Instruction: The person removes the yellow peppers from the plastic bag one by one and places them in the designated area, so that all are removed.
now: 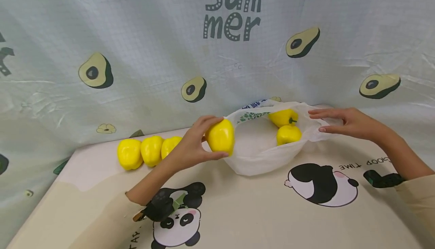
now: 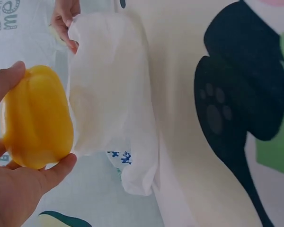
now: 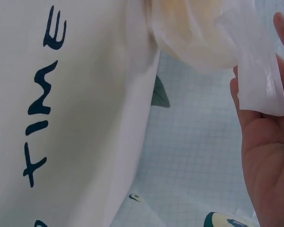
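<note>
Panda-print tabletop [image 1: 251, 211], three yellow peppers [image 1: 151, 151] in a row, open white plastic bag [image 1: 261, 164]

Head view: "SUMMER" [image 1: 232, 11] on the curtain [image 1: 142, 49], upper middle; "GOOD TIME" [image 1: 365, 163], inverted, on the cloth [image 1: 244, 211], right; "TAY" [image 1: 134, 238], part hidden, lower left, same cloth. Bag [image 1: 263, 163], centre: blue characters illegible.

Free room inside the white bag [image 1: 263, 165], left side (two yellow peppers [image 1: 289, 135] rightward)

Row's rightmost pepper [image 1: 170, 145] part-hidden behind left arm [image 1: 153, 179]; right fingers [image 3: 235, 92] partly behind bag [image 3: 262, 71] in right-wrist view.
</note>
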`<state>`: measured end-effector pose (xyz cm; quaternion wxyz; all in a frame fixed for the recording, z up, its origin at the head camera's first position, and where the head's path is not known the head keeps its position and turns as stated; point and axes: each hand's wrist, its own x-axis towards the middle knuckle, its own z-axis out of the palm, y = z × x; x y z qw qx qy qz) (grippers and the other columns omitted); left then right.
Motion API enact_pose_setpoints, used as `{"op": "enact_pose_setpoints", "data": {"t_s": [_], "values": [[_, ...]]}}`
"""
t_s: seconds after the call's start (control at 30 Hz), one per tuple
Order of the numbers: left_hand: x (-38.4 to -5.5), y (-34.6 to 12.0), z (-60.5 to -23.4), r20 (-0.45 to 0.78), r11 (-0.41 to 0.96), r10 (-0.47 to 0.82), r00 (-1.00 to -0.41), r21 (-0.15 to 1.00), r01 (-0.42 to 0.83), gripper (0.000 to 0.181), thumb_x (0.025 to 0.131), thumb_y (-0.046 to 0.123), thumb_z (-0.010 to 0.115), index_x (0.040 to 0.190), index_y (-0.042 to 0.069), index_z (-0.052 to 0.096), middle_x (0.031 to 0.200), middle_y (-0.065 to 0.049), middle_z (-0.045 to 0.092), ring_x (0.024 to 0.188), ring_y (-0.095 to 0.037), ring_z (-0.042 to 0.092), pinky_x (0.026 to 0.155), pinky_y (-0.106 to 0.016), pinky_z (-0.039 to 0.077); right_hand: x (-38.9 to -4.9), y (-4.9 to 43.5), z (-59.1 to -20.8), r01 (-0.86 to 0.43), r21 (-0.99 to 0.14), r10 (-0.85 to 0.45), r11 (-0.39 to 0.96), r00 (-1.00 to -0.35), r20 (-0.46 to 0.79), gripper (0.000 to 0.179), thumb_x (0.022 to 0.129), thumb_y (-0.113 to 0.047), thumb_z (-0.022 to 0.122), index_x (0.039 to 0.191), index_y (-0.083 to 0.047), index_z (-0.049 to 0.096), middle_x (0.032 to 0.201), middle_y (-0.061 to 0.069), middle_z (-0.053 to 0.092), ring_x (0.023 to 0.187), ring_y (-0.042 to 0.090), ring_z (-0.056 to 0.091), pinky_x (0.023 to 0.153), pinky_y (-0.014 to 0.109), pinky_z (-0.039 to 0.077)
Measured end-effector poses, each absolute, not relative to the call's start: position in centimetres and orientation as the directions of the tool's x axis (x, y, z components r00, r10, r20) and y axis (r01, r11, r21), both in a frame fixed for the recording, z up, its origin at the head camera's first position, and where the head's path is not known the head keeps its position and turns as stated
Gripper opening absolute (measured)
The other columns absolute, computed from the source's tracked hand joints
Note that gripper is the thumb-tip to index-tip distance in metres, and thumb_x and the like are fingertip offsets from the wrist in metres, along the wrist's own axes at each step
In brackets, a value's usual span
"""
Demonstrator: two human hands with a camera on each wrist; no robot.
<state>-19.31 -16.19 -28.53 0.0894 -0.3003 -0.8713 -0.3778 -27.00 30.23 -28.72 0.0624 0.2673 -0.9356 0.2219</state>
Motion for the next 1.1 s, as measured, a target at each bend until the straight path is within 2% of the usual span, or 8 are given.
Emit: {"op": "enact_pose_setpoints", "data": {"t_s": [0.17,0.37,0.53,0.67,1.1], "values": [[-18.6,-16.9,-28.9,0.387,0.528,0.441,-0.810,0.618,0.582,0.087,0.076,0.026,0.091,0.149,0.017,0.045,0.149,-0.002,0.042,0.127,-0.021,0.050,0.103,-0.043,0.052,-26.9,30.6,-28.7,-0.523,-0.390,-0.475,0.758,-0.852,0.219,0.049,0.089,-0.031,0.080,0.136,-0.027,0.066,0.144,-0.003,0.059,0.120,-0.015,0.044,0.087,0.016,0.047],[-17.8,-18.0,-29.1,0.389,0.539,0.415,-0.823,0.623,0.566,0.088,0.075,0.027,0.092,0.148,0.017,0.044,0.149,-0.001,0.044,0.130,-0.022,0.049,0.105,-0.047,0.051,-26.6,30.7,-28.9,-0.529,-0.401,-0.465,0.748,-0.849,0.250,0.047,0.088,-0.032,0.081,0.133,-0.030,0.068,0.138,-0.014,0.062,0.116,-0.022,0.041,0.086,0.008,0.042],[-17.2,-18.9,-29.2,0.409,0.541,0.413,-0.814,0.609,0.580,0.088,0.074,0.027,0.093,0.147,0.017,0.046,0.148,-0.001,0.046,0.129,-0.022,0.050,0.103,-0.049,0.052,-26.3,30.8,-29.0,-0.538,-0.405,-0.465,0.739,-0.843,0.272,0.046,0.088,-0.031,0.081,0.132,-0.029,0.070,0.136,-0.018,0.062,0.115,-0.023,0.042,0.084,0.006,0.041],[-16.6,-19.5,-29.2,0.423,0.544,0.406,-0.810,0.601,0.586,0.087,0.074,0.027,0.093,0.147,0.017,0.046,0.148,-0.001,0.046,0.129,-0.022,0.050,0.102,-0.050,0.053,-26.2,30.9,-29.0,-0.540,-0.411,-0.466,0.735,-0.842,0.273,0.045,0.088,-0.031,0.081,0.132,-0.030,0.070,0.137,-0.017,0.062,0.116,-0.022,0.042,0.084,0.005,0.040],[-14.6,-22.0,-29.6,0.399,0.576,0.345,-0.850,0.625,0.527,0.087,0.074,0.026,0.093,0.148,0.022,0.046,0.150,-0.001,0.045,0.131,-0.025,0.049,0.102,-0.052,0.052,-26.2,30.8,-29.2,-0.547,-0.407,-0.474,0.732,-0.837,0.273,0.045,0.087,-0.030,0.082,0.130,-0.029,0.070,0.141,-0.011,0.060,0.117,-0.024,0.041,0.085,0.005,0.040]]}}
